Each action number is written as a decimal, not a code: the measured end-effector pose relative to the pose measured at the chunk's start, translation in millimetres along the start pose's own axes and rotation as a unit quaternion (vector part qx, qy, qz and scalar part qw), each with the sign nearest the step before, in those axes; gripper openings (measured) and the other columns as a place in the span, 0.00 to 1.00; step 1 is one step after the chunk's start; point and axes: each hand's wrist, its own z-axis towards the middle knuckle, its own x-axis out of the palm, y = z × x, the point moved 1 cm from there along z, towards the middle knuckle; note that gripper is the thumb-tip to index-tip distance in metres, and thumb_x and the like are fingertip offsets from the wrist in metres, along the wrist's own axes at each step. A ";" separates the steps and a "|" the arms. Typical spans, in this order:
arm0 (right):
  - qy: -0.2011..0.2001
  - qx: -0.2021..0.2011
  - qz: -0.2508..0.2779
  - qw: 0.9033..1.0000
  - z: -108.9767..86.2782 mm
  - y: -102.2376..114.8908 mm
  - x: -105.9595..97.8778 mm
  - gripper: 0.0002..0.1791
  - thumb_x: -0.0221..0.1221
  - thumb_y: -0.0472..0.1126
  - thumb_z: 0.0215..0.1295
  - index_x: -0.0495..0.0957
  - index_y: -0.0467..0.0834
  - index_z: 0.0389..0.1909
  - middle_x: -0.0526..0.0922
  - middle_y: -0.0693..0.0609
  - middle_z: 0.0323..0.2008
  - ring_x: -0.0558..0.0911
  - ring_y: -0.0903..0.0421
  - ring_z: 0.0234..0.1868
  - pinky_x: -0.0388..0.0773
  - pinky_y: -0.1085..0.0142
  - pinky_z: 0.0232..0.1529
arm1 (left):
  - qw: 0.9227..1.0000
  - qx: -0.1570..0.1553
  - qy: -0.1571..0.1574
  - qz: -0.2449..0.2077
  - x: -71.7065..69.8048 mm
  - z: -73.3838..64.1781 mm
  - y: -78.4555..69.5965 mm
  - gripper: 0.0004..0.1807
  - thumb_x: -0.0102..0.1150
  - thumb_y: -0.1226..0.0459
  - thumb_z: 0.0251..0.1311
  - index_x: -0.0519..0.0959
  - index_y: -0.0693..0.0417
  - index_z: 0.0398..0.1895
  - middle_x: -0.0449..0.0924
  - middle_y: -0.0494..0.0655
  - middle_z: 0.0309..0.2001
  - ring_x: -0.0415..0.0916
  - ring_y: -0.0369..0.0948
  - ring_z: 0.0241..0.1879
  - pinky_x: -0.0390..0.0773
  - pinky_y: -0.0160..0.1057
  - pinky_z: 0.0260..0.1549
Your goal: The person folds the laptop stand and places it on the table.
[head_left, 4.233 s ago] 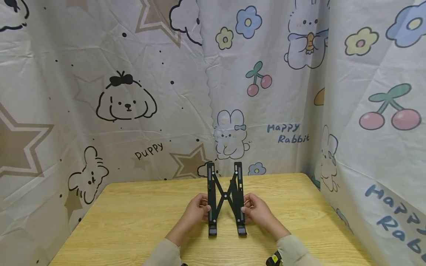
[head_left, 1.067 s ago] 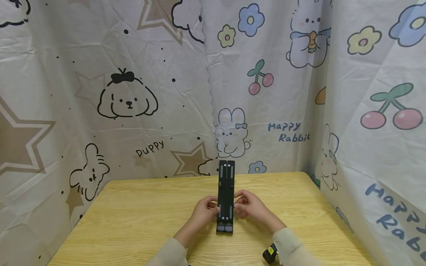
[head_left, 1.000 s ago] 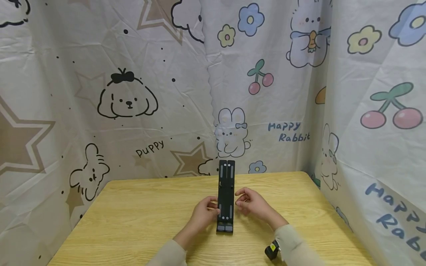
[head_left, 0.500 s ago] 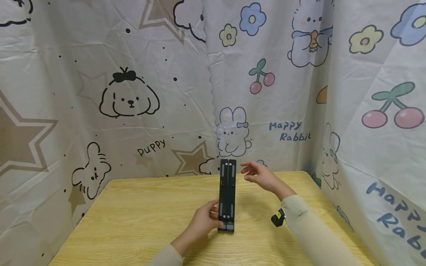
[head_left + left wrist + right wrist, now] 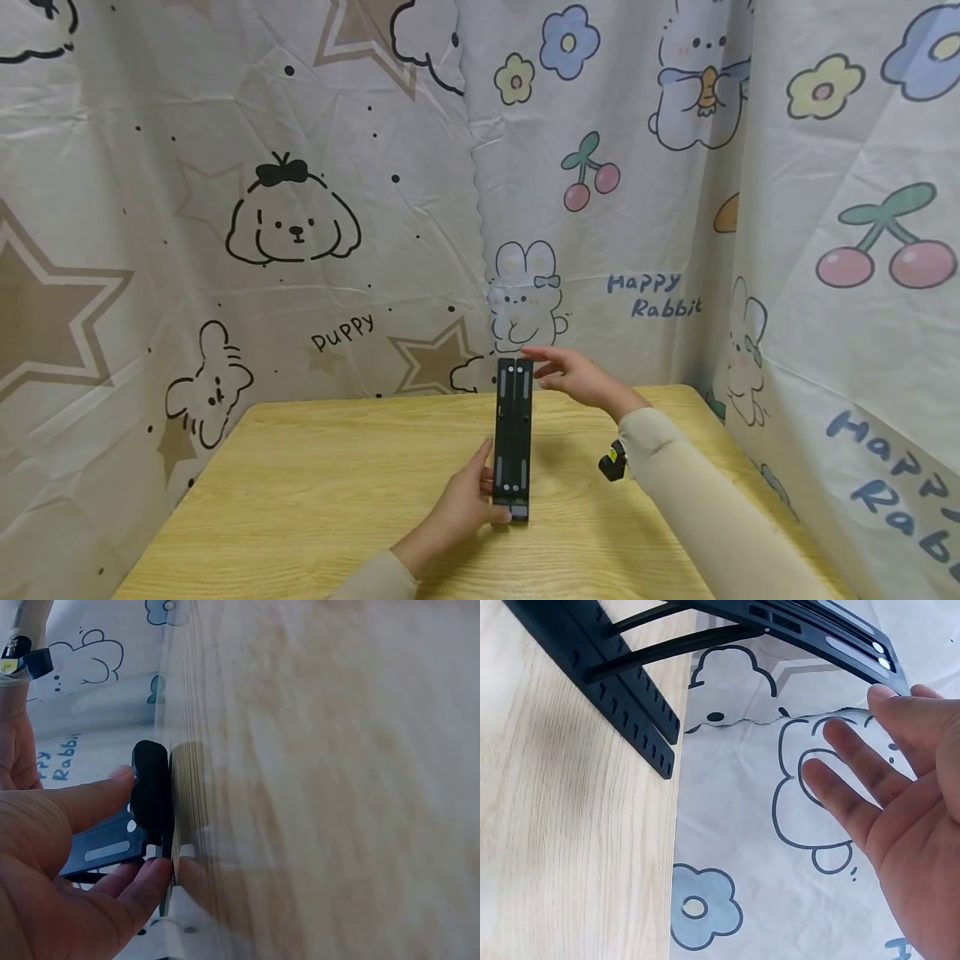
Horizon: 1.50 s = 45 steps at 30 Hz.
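Observation:
A black folding laptop stand (image 5: 513,433), its two rails folded side by side, stands on the table with its far end raised. Low at its near end, my left hand (image 5: 459,504) holds it: the thumb is on the front lip and the fingers are along the left side. The left wrist view shows that thumb and fingertips on either side of the rounded black end (image 5: 152,780). My right hand (image 5: 585,382) is at the raised far end, fingers loosely spread. In the right wrist view its fingertips (image 5: 881,691) are right at the rail's corner, above the notched base bars (image 5: 641,727).
The light wooden table (image 5: 337,467) extends to both sides of the stand. A curtain (image 5: 420,250) printed with puppies, rabbits and flowers hangs behind the table and along its right side. A small black device (image 5: 613,461) is worn at the right wrist.
The stand's rails, spread in an X earlier, came together. Since then my right hand has left the stand's right side and risen to its far end; my left hand slid down to the near end.

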 end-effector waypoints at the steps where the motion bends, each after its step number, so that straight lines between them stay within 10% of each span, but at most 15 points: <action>1: 0.004 0.002 -0.004 1.000 0.7 0.6 0.0 0.35 0.56 0.28 0.73 0.67 0.58 0.76 0.70 0.49 0.74 0.78 0.43 0.65 0.80 0.49 0.61 | 1.000 0.000 -0.001 0.006 0.9 0.1 0.3 0.70 0.83 0.73 0.39 0.47 0.45 0.84 0.79 0.51 0.52 0.79 0.45 0.49 0.82 0.48 0.52; 13: -0.025 0.014 -0.009 1.000 2.1 -0.6 4.0 0.32 0.60 0.30 0.72 0.73 0.60 0.71 0.76 0.47 0.69 0.80 0.42 0.63 0.81 0.47 0.58 | 0.998 0.012 0.005 0.067 2.0 3.0 4.7 0.73 0.85 0.70 0.37 0.46 0.37 0.84 0.79 0.44 0.46 0.78 0.41 0.45 0.81 0.43 0.48; 45: -0.098 0.009 -0.045 0.994 -25.4 -4.6 0.7 0.29 0.67 0.35 0.66 0.77 0.51 0.68 0.90 0.52 0.43 0.87 0.55 0.44 0.86 0.57 0.43 | 0.995 0.013 0.081 0.058 -22.5 13.4 14.5 0.46 0.79 0.75 0.45 0.70 0.64 0.72 0.81 0.46 0.48 0.79 0.43 0.48 0.83 0.42 0.49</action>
